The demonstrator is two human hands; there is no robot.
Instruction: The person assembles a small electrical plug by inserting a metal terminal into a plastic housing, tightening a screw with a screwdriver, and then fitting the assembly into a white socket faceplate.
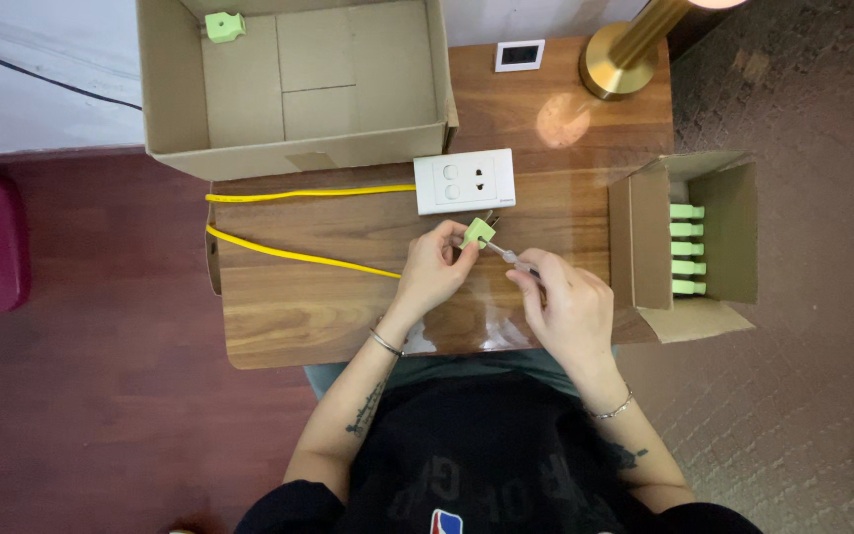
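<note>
My left hand (pixel 435 269) pinches a small light-green plug adapter (pixel 478 232) just below a white wall socket plate (pixel 464 181) lying on the wooden table (pixel 298 307). My right hand (pixel 570 307) grips a screwdriver-like tool (pixel 506 254), its thin tip touching the adapter's underside. A yellow cable (pixel 298 255) runs from the socket plate's left side, loops at the table's left edge and comes back under my left hand.
A large open cardboard box (pixel 298 148) at the back holds one green adapter (pixel 223 26). A small open box (pixel 644 247) on the right holds several green adapters (pixel 687 249). A brass lamp base (pixel 617 61) and a small white frame (pixel 520 55) stand at the back.
</note>
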